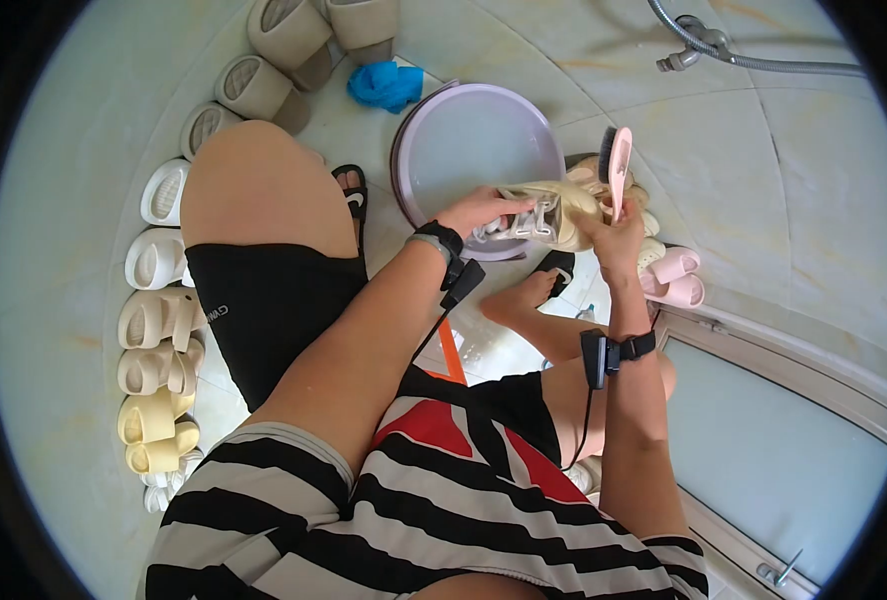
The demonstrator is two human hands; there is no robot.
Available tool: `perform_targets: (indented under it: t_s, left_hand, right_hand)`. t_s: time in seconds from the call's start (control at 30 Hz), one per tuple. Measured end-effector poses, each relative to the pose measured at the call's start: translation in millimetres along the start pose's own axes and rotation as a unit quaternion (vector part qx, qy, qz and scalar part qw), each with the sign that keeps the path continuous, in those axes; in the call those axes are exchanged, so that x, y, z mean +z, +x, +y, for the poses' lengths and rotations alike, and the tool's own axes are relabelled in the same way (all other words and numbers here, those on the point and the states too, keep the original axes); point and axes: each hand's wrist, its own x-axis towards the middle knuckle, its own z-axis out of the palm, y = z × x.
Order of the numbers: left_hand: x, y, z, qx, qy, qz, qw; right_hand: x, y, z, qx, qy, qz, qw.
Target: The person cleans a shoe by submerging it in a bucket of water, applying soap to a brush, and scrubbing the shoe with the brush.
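A beige shoe with white lacing is held between my two hands over the near right rim of a pale purple basin. My left hand is closed on the shoe's laced opening. In my right hand a pink scrubbing brush stands upright, its dark bristles facing left. The right fingers also touch the shoe's other end. Cloudy liquid fills the basin. Behind the right hand, more beige shoes are partly hidden.
Beige slippers, white slippers and yellow slippers line the left wall. A blue cloth lies beside the basin. Pink slippers sit by the door frame. A metal hose hangs at upper right.
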Motion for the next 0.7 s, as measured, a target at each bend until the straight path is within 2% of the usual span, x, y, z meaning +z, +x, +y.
perform_targets:
  t_s: [0.03,0.07,0.1,0.17,0.2,0.27,0.3,0.37,0.4,0.43,0.5,0.53,0.6,0.63,0.7]
  left_hand:
    - [-2,-1,2,-0.055,0.05,-0.011,0.997]
    - [0,-4,1,-0.062,-0.074,-0.027,0.995]
    - [-1,1,-8,-0.064,-0.076,-0.026,0.995]
    - [-7,21,-33,0.014,0.001,0.03,0.999]
    - [-5,22,-35,0.013,0.001,0.031,0.999]
    - [-1,24,-39,0.025,0.034,0.163,0.986]
    - [-5,26,-44,0.024,0.034,0.164,0.986]
    - [-15,33,-50,0.133,0.014,0.177,0.975]
    - [-14,33,-44,0.155,-0.016,0.21,0.965]
    - [-12,30,-42,0.154,-0.015,0.211,0.965]
    - [-6,27,-35,0.141,0.021,0.293,0.945]
    - [-6,33,-36,0.141,0.027,0.294,0.945]
    - [-26,37,-43,0.125,0.094,0.196,0.968]
    - [-22,29,-30,0.125,0.096,0.2,0.967]
    - [-17,15,-11,-0.004,0.086,0.186,0.979]
  right_hand:
    - [-1,0,5,0.033,0.013,-0.007,0.999]
    - [-2,0,10,0.034,0.012,-0.008,0.999]
    - [-2,-2,10,0.064,0.041,-0.012,0.997]
    - [2,-4,9,0.092,0.071,-0.016,0.993]
    - [5,-5,11,0.095,0.086,-0.031,0.991]
    - [12,-6,18,0.097,0.104,-0.046,0.989]
    - [18,-7,22,0.071,0.085,-0.055,0.992]
    - [24,-3,30,0.046,0.069,-0.067,0.994]
    - [28,-4,29,0.04,0.082,-0.072,0.993]
    - [32,-5,28,0.034,0.094,-0.075,0.992]
    - [38,1,38,0.037,0.063,-0.08,0.994]
    - [40,4,41,0.044,0.093,-0.082,0.991]
    - [54,2,37,0.055,0.112,-0.102,0.987]
    - [57,5,42,0.054,0.116,-0.105,0.986]
    - [68,11,55,0.09,0.115,-0.136,0.98]
